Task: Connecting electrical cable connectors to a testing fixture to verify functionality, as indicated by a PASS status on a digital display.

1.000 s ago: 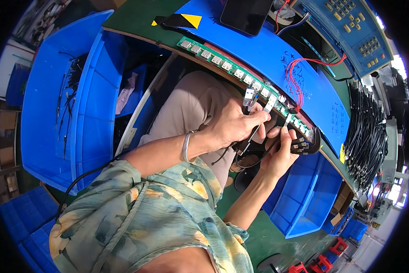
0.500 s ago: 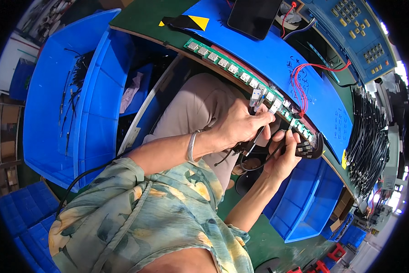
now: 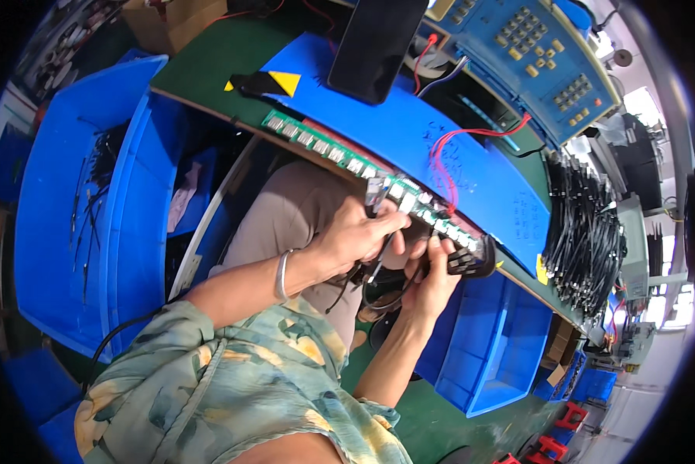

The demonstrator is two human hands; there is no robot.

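A long green circuit board (image 3: 328, 150) with a row of metal sockets runs along the table's near edge. My left hand (image 3: 360, 234) is closed on a black cable with a pale plug, held against the sockets near the board's middle. Further right, my right hand (image 3: 432, 280) pinches a black cable (image 3: 409, 288) at the board's sockets, its fingertips hiding the plug. Whether either plug is fully seated I cannot tell. Several black cable ends (image 3: 463, 261) cluster at the board's right end. Red wires (image 3: 440, 147) arch from the board to the blue test panel.
A blue sheet (image 3: 339, 93) with handwriting covers the table behind the board, a black phone (image 3: 378, 50) on it. A blue keyed panel (image 3: 533, 58) stands behind. Black cables (image 3: 583, 224) are heaped at right. Blue bins stand left (image 3: 42, 240) and right (image 3: 475, 348).
The whole view has shifted, so the table and board sit further left in the picture. Both hands stay at about the same places on the board, still gripping their cables.
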